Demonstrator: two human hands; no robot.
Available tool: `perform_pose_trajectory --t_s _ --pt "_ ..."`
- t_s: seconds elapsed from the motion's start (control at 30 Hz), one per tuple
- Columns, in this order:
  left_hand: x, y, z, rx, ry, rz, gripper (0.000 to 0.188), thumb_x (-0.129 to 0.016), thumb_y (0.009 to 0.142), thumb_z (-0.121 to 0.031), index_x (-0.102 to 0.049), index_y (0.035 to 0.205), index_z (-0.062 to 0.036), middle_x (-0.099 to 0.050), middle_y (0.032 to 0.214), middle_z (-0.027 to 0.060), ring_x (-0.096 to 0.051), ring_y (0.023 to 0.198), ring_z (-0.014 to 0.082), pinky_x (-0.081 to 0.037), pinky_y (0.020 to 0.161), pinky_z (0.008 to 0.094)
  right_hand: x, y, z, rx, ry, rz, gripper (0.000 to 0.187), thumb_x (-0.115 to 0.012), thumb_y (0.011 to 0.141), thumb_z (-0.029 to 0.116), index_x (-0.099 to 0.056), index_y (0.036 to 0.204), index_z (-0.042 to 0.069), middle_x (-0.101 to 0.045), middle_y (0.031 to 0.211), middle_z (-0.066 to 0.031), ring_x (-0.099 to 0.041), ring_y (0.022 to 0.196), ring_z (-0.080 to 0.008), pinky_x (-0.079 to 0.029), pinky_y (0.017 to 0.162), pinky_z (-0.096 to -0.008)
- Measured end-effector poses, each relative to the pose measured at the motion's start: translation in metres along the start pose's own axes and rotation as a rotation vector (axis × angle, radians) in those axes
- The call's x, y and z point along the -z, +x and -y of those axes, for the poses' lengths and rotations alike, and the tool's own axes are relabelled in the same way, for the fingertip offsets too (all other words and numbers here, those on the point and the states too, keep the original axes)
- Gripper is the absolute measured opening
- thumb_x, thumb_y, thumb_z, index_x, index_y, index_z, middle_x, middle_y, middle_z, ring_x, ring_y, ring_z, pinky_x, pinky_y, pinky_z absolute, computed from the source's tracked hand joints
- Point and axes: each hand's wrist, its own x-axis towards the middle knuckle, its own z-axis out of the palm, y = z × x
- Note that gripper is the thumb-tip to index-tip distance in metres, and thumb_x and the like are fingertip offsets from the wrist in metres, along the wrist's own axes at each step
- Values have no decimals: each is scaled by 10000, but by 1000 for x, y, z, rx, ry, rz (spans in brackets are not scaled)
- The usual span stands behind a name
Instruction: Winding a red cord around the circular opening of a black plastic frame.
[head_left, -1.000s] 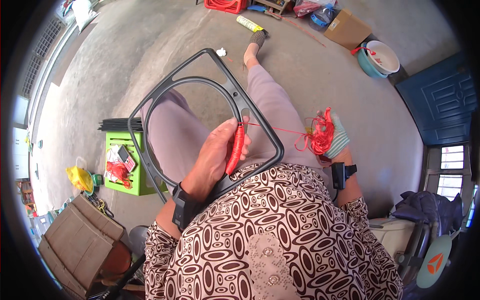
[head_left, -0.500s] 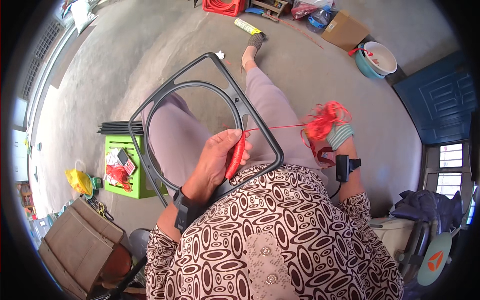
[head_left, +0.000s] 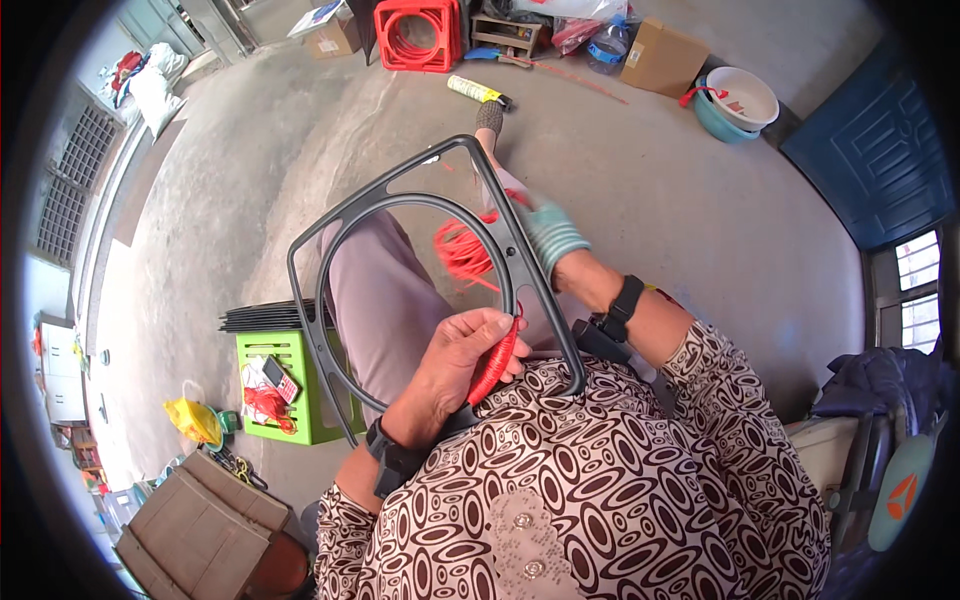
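A square black plastic frame (head_left: 511, 250) with a round opening is tilted over my lap. My left hand (head_left: 455, 365), bare, is closed round the lower right of its ring, where red cord (head_left: 492, 372) is wound in a tight band. My right hand (head_left: 553, 232), in a striped pale green glove and smeared by motion, is at the frame's right outer edge, closed on a loose bundle of red cord (head_left: 462, 248). The bundle shows through the round opening; part of it is hidden behind the ring. The right fingers are partly hidden.
At left, a green stool (head_left: 312, 425) holds a stack of black frames (head_left: 262, 317), a phone (head_left: 280, 380) and red cord. A yellow bag (head_left: 195, 424) lies beyond it. Ahead are red frames (head_left: 385, 40), a cardboard box (head_left: 662, 55) and basins (head_left: 720, 124).
My right hand has swung from far right to the frame's edge, bringing the cord bundle to the ring opening. The cord no longer stretches out taut. The left hand keeps its hold.
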Motion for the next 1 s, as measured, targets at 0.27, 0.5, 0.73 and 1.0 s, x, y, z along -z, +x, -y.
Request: perform_pose_trajectory --t_s 0.27,0.5,0.73,1.0 --pt "-1 -4 -1 -26 -93 -53 275 -634 855 -223 -604 961 29 -653 750 135 -638 576 194 -539 519 269 -13 -59 48 -461 568 895 416 -527 906 324 -518 1165 -1 -628 978 -125 -635 769 -182 -533 654 -335" --pt "-4 6 -7 -55 90 -132 204 -533 891 -128 -582 992 42 -654 770 125 -628 581 170 -530 524 263 0 -38 36 -193 70 710 242 -622 844 191 -591 1026 36 -651 830 -75 -608 671 -178 -502 629 -343" --pt "19 -4 4 -161 -8 -336 174 -563 869 -102 -569 997 16 -632 837 85 -633 699 166 -533 604 280 -10 -72 52 -140 -580 383 708 -743 623 536 -626 839 -128 -638 716 -204 -588 658 -202 -462 621 -376" --pt "33 2 -13 -203 329 -185 401 -445 911 -389 -560 997 -14 -579 900 97 -575 776 208 -471 702 312 -4 -75 22 -302 -897 618 531 -726 645 443 -658 945 11 -669 760 -118 -615 662 -241 -488 644 -381"
